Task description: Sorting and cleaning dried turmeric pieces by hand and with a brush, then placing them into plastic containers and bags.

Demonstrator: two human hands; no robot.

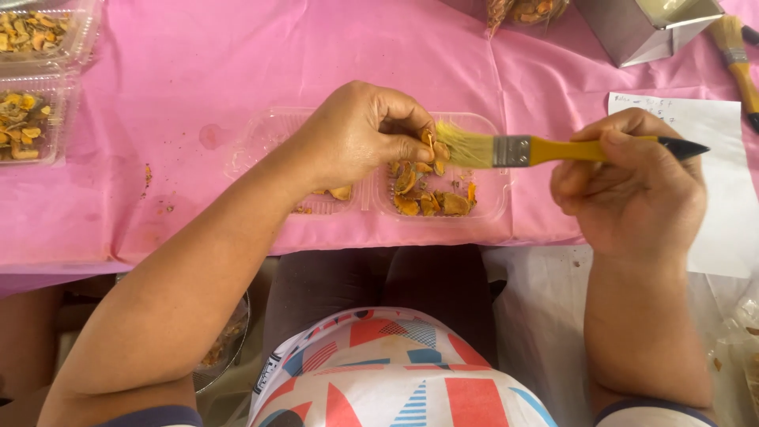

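My left hand pinches a small thin orange slice between thumb and fingers, above a clear plastic two-part container. My right hand grips a yellow-handled paintbrush held level, its pale bristles touching the slice. The right compartment holds several orange-brown dried pieces. A few pieces lie in the left compartment, mostly hidden under my left hand.
Pink cloth covers the table. Two clear boxes of dried pieces stand far left. A metal box, a second brush and a white paper sheet lie at right. A metal bowl sits below the table edge.
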